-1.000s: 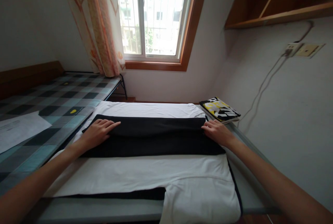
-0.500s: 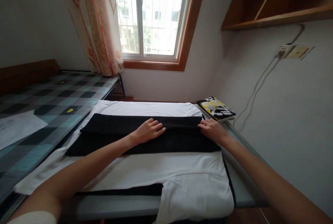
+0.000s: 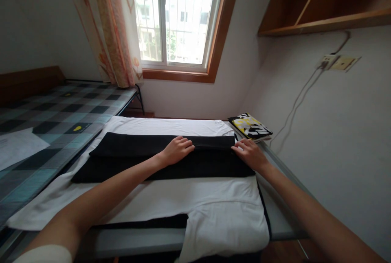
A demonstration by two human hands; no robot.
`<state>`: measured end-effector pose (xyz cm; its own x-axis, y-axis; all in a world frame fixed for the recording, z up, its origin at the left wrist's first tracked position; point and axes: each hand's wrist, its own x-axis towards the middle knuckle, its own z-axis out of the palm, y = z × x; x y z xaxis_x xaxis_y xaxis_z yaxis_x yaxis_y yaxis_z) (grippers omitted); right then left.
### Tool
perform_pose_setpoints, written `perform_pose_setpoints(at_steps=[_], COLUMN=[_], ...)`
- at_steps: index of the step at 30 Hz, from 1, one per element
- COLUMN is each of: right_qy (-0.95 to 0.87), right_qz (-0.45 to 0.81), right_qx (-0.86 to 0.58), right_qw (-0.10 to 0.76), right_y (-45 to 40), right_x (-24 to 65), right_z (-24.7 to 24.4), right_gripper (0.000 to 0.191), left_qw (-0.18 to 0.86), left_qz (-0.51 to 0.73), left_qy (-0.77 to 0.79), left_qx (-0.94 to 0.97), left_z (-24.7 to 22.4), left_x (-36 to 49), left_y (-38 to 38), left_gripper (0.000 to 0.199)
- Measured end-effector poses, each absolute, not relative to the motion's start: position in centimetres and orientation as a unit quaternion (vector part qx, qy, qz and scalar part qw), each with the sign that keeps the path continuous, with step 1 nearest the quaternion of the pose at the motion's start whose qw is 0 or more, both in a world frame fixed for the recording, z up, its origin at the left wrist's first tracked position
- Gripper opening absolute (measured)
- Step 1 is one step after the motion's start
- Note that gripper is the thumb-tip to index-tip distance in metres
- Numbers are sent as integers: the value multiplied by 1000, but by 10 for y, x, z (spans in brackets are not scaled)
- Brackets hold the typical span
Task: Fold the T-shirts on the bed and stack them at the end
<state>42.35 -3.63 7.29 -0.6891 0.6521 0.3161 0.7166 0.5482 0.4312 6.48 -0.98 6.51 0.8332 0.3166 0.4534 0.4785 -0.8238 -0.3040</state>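
A folded black garment (image 3: 171,165) lies in a long band across a white T-shirt (image 3: 159,198) spread flat; the kind of black garment is hard to tell. My left hand (image 3: 179,150) rests on the middle of its upper layer, fingers closed on the fold edge. At the right end of the same fold, my right hand (image 3: 249,153) has thumb and fingers pinched on the black cloth's edge. One sleeve of the T-shirt hangs over the near side of the grey table (image 3: 143,240). More black cloth shows under the shirt.
A black, white and yellow book (image 3: 250,126) lies at the table's back right corner. To the left stands a bed with a checked mattress (image 3: 97,110) and a paper sheet (image 3: 21,147). A wall shelf (image 3: 330,20) and a socket with cords (image 3: 328,62) are on the right.
Both hands stay on the black fold, its edge slightly raised between them now. The left fingers have curled in more. The whole view has shifted slightly.
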Motion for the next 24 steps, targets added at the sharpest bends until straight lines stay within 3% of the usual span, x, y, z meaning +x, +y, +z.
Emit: perform_pose_setpoints(at_steps=[9,14,19,24], right_qy=[-901,-851,-762,-758], right_qz=[-179,-169,-183,-143], right_qx=[-387,-484,-598,-626], right_qw=[73,111,168,116], right_y=[-39,-37,-17,9], right_x=[428,415,382,365], right_z=[68,70,70,62], right_gripper=[25,24,37,38], left_qw=[97,-9,28,44], left_qz=[-166,-191,-161,-107], left_qy=[-188,-244,-425,-520], left_qx=[-963,-951,-890,-846], left_z=[61,64,60,54], left_x=[48,10,-54,-121], left_y=[-17,-11,15,29], left_gripper=[31,34,40,41])
